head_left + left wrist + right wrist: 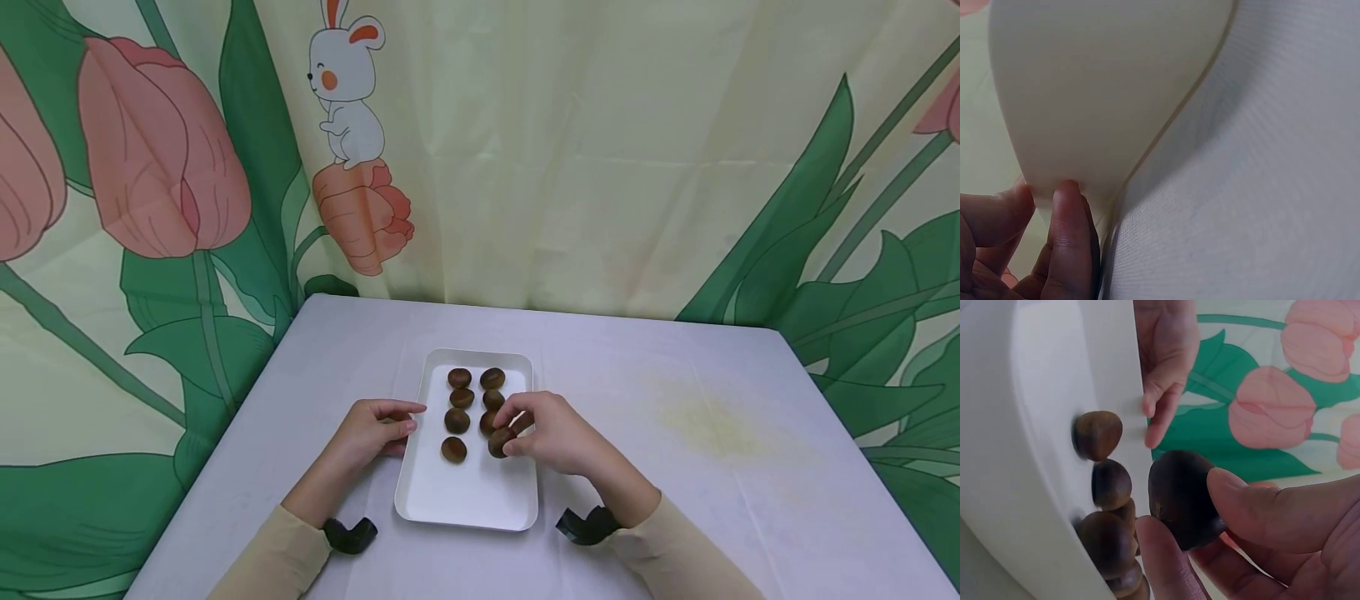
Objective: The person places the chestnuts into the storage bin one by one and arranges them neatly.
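Note:
Brown chestnuts (457,420) lie in two rough columns in a white tray (465,500). My right hand (551,433) pinches one chestnut (1184,499) between thumb and fingertips, above the near end of the right-hand column. A brown patch under its curled fingers looks like another chestnut, partly hidden. At the tray's left side, my left hand (378,427) touches the rim and outer wall with its fingertips. The left wrist view shows those fingertips (1069,194) against the pale wall, the fingers fairly straight.
A white cloth (645,375) covers the table, with a yellowish stain (712,429) to the right. Black wrist mounts (588,527) sit by both cuffs. Behind the table hangs a curtain (570,167) printed with tulips and a rabbit.

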A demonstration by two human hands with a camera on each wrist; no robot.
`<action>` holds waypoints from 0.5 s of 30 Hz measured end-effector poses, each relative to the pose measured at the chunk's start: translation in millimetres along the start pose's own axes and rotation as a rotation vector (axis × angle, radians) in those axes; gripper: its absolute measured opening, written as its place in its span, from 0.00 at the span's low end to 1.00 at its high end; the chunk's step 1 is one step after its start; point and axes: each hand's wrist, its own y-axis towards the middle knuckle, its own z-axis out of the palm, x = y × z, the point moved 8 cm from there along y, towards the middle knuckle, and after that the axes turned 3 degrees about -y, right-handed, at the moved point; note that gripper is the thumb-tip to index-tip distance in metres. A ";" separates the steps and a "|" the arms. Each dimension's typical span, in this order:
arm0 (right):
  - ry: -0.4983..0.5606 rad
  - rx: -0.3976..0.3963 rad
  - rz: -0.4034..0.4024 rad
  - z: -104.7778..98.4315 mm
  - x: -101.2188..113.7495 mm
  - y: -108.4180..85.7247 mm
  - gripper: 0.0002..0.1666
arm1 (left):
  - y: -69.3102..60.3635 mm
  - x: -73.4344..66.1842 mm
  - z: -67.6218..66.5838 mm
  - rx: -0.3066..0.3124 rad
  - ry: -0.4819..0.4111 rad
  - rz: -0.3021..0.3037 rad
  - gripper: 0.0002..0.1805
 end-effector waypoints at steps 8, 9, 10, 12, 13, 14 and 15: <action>-0.118 0.004 0.034 8.5 7.8 2.1 0.19 | 1.8 1.8 -1.5 -0.003 -0.010 -0.007 0.17; -0.124 0.004 0.033 9.3 8.9 2.6 0.19 | 1.8 1.8 -1.4 -0.002 -0.010 -0.005 0.17; -0.126 0.006 0.033 10.4 9.4 3.0 0.19 | 1.7 1.7 -1.3 0.000 -0.011 -0.004 0.17; -0.116 0.008 0.035 12.8 10.1 4.4 0.19 | 1.5 1.9 -1.2 0.002 -0.011 -0.001 0.17; -0.108 0.006 0.036 14.0 10.2 5.1 0.18 | 1.3 1.8 -1.1 0.003 -0.011 -0.001 0.17; -0.096 0.005 0.039 15.3 10.1 5.8 0.18 | 1.1 1.9 -1.0 0.004 -0.011 0.000 0.17; -0.095 -0.002 0.034 16.2 10.2 6.7 0.17 | 1.0 2.1 -1.1 0.004 -0.011 -0.002 0.17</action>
